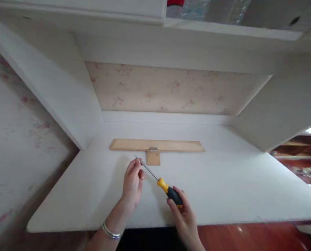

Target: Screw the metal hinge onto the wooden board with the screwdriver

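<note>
My right hand [183, 212] is wrapped round the black and yellow handle of a screwdriver [170, 192], its metal shaft slanting up to the left. My left hand [133, 181] has its thumb and finger pinched together at the far end of the shaft. A thin metal point sticks out past those fingertips; whether it is a screw or the shaft's own tip I cannot tell. Just beyond lies a long wooden strip [176, 145], with a small wooden block [153, 159] at its near edge. A small metal hinge [153, 150] sits where the two meet.
Everything lies on a white desktop [223, 184] between a left side panel [53, 80] and a right side panel [278, 101]. Overhead is a shelf [119, 14] holding a red item and clear plastic. Floral wallpaper [160, 87] covers the back. Reddish floor [239, 238] shows below the front edge.
</note>
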Demonstrator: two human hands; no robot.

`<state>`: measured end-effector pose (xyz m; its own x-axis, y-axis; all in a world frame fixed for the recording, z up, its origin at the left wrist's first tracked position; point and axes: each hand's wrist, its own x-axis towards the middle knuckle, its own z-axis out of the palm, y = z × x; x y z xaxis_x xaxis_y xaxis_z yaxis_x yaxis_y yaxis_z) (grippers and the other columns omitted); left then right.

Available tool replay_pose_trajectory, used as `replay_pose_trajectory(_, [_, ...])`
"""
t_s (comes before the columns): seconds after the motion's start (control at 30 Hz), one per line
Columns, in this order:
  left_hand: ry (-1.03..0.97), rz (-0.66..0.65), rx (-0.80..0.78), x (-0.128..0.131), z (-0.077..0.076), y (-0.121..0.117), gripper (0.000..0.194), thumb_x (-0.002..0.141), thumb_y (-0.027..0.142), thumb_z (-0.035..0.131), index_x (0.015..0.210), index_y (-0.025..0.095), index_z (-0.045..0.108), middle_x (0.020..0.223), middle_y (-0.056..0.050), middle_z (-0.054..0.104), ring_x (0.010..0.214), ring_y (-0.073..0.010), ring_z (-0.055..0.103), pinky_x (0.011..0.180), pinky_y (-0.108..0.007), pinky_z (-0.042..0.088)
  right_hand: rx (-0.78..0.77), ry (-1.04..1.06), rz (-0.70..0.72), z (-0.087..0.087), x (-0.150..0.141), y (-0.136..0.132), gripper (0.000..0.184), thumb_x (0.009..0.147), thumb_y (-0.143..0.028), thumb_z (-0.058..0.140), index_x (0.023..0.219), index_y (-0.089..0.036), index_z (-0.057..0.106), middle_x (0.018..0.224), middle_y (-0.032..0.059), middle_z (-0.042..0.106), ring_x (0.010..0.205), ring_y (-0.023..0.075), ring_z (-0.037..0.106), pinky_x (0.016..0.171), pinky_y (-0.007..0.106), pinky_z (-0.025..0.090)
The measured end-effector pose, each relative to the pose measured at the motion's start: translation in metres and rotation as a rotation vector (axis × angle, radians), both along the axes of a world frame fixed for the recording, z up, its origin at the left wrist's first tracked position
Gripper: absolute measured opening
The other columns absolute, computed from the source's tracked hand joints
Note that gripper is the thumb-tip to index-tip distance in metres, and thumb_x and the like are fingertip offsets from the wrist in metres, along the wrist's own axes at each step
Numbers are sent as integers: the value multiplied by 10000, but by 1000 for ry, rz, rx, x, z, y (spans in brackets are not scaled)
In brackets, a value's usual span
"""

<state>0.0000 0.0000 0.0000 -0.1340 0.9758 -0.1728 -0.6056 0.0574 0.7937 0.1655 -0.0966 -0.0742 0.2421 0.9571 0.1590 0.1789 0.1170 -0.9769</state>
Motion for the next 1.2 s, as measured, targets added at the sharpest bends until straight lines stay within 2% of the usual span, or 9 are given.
replay_pose_trajectory(0.13, [4, -45, 12, 3, -2, 4, 213, 811, 376, 628, 874, 175, 593, 888, 20, 515, 494, -4, 340, 470, -166, 314, -40, 85, 18, -1, 0, -4, 412, 828, -329, 603, 1224, -248, 525, 1150, 70, 566, 1022, 180, 584, 882, 295, 456])
replay_pose_trajectory(0.27, [114, -134, 22, 1, -6, 12, 304, 809, 448, 606, 920, 166, 614, 892, -8, 557, 517, -24, 384, 476, -176, 324, -158, 309, -37, 4, 5, 0, 433, 839, -377, 586, 1227, -217, 476, 943, 58, 657, 858, 176, 633, 810, 325, 464])
replay_pose_trajectory(0.37, [337, -208, 28, -3, -17, 25, 380, 822, 511, 544, 893, 147, 623, 905, -38, 595, 522, -42, 430, 479, -190, 342, -40, 484, -164, 16, 14, 15, 351, 851, -394, 561, 1147, -221, 482, 741, -1, 639, 693, 140, 601, 711, 300, 456])
replay_pose_trajectory(0.47, [598, -254, 3, -8, -32, 45, 390, 811, 510, 528, 888, 140, 620, 806, -30, 610, 490, -62, 451, 438, -196, 324, 94, 526, -276, 35, 28, 39, 302, 820, -367, 605, 1064, -220, 503, 696, -32, 587, 605, 119, 564, 630, 275, 433])
replay_pose_trajectory(0.57, [798, -233, -36, -10, -45, 69, 356, 828, 474, 484, 904, 144, 596, 599, 19, 547, 430, -83, 453, 403, -197, 310, 198, 441, -367, 56, 39, 66, 295, 786, -358, 644, 1013, -212, 522, 714, -37, 558, 553, 106, 543, 579, 264, 413])
replay_pose_trajectory(0.73, [932, -301, -95, -7, -53, 100, 313, 845, 430, 441, 881, 153, 583, 506, 25, 533, 402, -109, 497, 392, -197, 341, 316, 238, -474, 85, 44, 109, 251, 785, -387, 631, 907, -182, 552, 620, -49, 505, 472, 86, 469, 495, 241, 378])
replay_pose_trajectory(0.87, [954, -364, -115, -7, -52, 107, 328, 851, 434, 430, 818, 156, 601, 447, 29, 505, 366, -109, 463, 368, -199, 326, 351, 93, -524, 103, 37, 141, 267, 762, -396, 643, 902, -180, 570, 664, -35, 507, 485, 78, 440, 450, 217, 348])
replay_pose_trajectory(1.03, [1034, -378, -78, -9, -55, 110, 365, 850, 474, 444, 796, 159, 619, 435, 30, 490, 345, -103, 437, 352, -201, 291, 483, -147, -578, 124, 21, 173, 298, 749, -388, 651, 950, -179, 582, 777, 0, 529, 610, 101, 478, 552, 244, 408])
replay_pose_trajectory(1.2, [1048, -328, -65, -7, -61, 112, 341, 842, 471, 477, 840, 162, 623, 596, -1, 607, 355, -88, 464, 348, -200, 288, 557, -253, -519, 143, 3, 189, 271, 767, -363, 642, 963, -185, 583, 771, -10, 525, 606, 96, 484, 556, 235, 414])
